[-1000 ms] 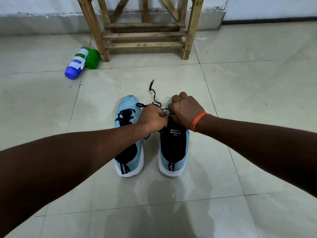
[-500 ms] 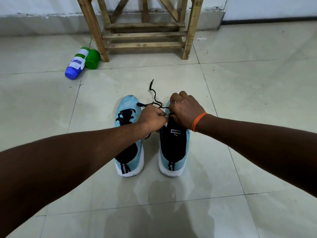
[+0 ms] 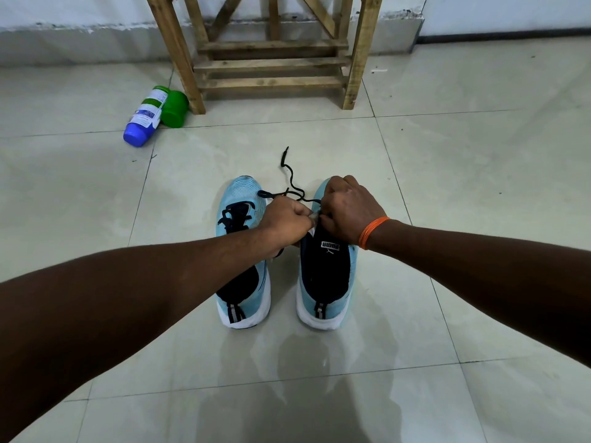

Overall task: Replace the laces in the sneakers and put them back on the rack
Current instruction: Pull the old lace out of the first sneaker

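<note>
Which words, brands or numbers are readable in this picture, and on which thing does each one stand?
"PUMA": on the white tag of the right sneaker, seen upside down.
Bottle: the label carries print, but it is too small and blurred to read.
No other text shows.

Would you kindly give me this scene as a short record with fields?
Left hand: pinches black lace over right sneaker
Right hand: pinches the same lace; orange wristband
Left sneaker: laced, standing beside it on the floor
Lace end: loose on floor ahead
Rack: wooden, by the wall behind
Bottle: lying beside green cup
</note>
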